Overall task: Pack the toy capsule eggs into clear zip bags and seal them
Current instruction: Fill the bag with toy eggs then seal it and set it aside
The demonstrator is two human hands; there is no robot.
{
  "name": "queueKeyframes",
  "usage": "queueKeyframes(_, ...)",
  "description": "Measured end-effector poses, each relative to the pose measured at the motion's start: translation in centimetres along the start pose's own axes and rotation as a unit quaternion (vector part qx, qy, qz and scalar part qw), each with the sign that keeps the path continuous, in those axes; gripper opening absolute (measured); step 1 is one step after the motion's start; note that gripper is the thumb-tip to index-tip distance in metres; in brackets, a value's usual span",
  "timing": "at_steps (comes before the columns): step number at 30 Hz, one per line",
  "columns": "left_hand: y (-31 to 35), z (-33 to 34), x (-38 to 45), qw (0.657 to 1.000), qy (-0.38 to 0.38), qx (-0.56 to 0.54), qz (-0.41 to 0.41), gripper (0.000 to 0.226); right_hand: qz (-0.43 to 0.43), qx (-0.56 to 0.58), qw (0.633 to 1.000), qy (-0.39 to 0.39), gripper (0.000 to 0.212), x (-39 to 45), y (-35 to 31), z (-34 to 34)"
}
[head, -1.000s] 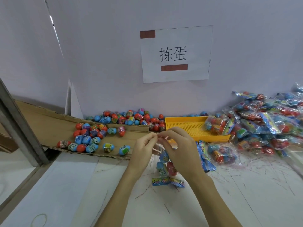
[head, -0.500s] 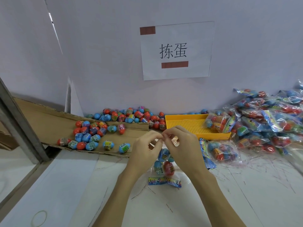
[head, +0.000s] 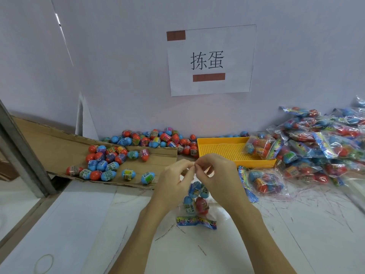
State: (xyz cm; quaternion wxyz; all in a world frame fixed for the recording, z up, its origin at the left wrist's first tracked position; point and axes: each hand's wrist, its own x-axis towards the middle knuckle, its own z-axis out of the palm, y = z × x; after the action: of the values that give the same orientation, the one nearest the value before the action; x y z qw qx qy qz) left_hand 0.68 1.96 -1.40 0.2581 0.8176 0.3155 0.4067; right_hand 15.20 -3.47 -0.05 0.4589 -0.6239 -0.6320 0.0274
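A clear zip bag [head: 195, 204] with blue and red capsule eggs inside hangs upright over the white table, its printed header strip at the bottom. My left hand [head: 173, 184] and my right hand [head: 215, 175] pinch the bag's top edge, fingertips meeting above the eggs. Loose blue and red capsule eggs [head: 106, 163] lie scattered on a cardboard sheet [head: 49, 143] to the left, and more are heaped along the wall [head: 156, 139].
A yellow perforated tray [head: 221, 151] sits behind my hands with one filled bag in its right corner. A big heap of filled bags [head: 320, 143] covers the right side. A rubber band [head: 44, 264] lies near left. A metal post [head: 21, 153] stands at left.
My hands have drawn closer together on the bag's top edge, from a wider hold a second ago. The bag hangs a little higher and straighter.
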Motion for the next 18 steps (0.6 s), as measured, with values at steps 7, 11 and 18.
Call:
queueKeyframes(7, 0.1, 0.1, 0.0, 1.0, -0.006, 0.003, -0.009, 0.019, 0.043, 0.006, 0.999, 0.014, 0.001, 0.1, 0.3, 0.3)
queueKeyframes(11, -0.4, -0.5, 0.2, 0.998, 0.011, -0.041, -0.048, 0.026, 0.089, 0.051, 0.992, 0.066, 0.01, 0.3, 1.6, -1.0)
queueKeyframes(18, -0.6, -0.6, 0.1, 0.997, -0.007, -0.053, -0.052, 0.02, -0.003, 0.08, 0.997, 0.004, 0.01, -0.1, 0.4, -0.1)
